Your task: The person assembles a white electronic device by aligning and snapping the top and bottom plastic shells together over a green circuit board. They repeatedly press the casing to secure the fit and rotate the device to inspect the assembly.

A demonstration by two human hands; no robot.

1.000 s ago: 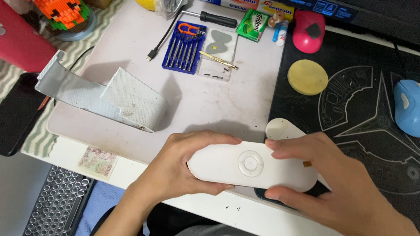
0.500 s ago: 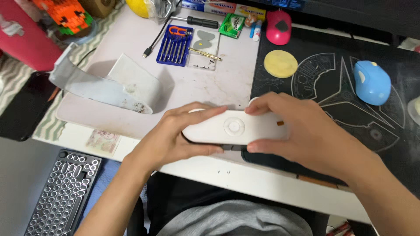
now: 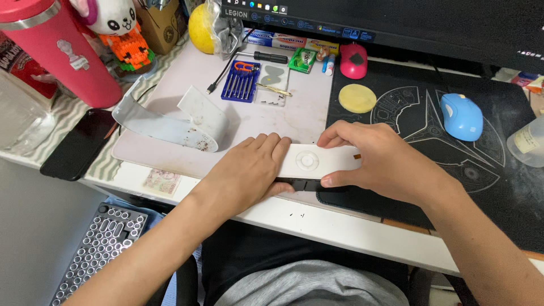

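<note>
Both hands clamp the long white device [image 3: 317, 161] at the desk's [image 3: 340, 224] front edge, left hand [image 3: 249, 170] and right hand [image 3: 385, 164] gripping opposite ends, seemingly steadying its dark underside (partly hidden).

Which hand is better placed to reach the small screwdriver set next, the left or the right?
Probably the left hand. It lies on the white device's left end, directly below the blue screwdriver set. The right hand holds the device's other end, over the black mat, farther away.

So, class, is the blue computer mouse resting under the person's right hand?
No, the blue mouse sits apart on the black mat, while the right hand grips the white device.
</note>
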